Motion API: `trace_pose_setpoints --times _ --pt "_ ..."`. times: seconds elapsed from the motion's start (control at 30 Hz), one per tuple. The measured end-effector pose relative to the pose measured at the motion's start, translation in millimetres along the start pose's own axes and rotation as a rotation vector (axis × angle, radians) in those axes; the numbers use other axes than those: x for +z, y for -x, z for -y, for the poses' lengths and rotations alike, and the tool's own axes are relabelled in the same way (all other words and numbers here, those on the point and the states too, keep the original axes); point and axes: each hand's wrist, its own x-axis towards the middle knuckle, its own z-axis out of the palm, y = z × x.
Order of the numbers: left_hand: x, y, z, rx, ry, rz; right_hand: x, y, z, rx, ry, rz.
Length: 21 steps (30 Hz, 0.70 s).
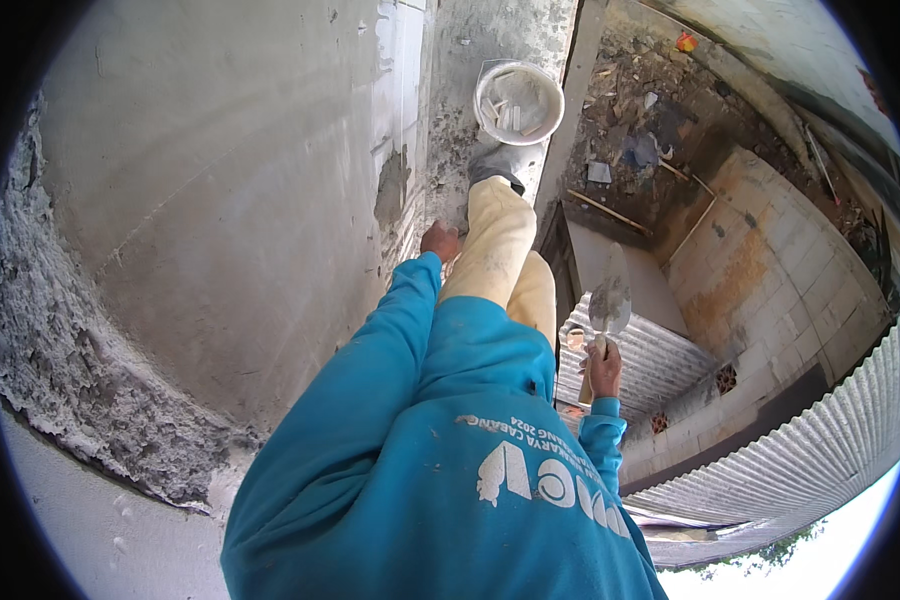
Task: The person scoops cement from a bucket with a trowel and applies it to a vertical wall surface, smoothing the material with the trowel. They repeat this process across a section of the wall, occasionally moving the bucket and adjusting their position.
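In my right hand point(603, 372) is a trowel point(611, 300), held by its handle with the blade pointing away from me. Grey mortar smears coat that blade. My left hand point(440, 241) is low beside my trouser leg, next to the grey plastered wall point(230, 210). Its fingers look curled in, and whatever they may hold is hidden. Beyond my dark shoe point(497, 165) stands a whitish bucket point(518, 103) with several pale pieces in it, on a narrow grey ledge point(465, 55).
Right of the ledge's edge is a drop to lower ground strewn with debris point(620, 100). Corrugated roofing sheets point(660, 365) and a block wall point(790, 270) lie below on the right. A rough, broken masonry edge point(80, 340) runs along the left.
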Motion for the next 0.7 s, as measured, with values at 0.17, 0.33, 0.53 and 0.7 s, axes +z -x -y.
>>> trace_pose_setpoints --times 0.17,0.33,0.53,0.7 --pt "-3.6 -11.4 11.6 0.016 0.013 -0.035 6.6 -11.4 29.1 -0.131 0.039 0.002" --pt "4.0 -23.1 7.8 0.029 0.019 -0.058 8.8 -11.1 44.9 -0.082 0.022 0.01" --pt "-0.2 -30.1 4.6 -0.009 0.048 -0.05 8.4 -14.5 38.3 -0.044 0.014 -0.007" --pt "-2.7 -61.6 -5.5 0.059 0.069 -0.09 7.4 -19.8 16.6 -0.053 -0.009 -0.032"
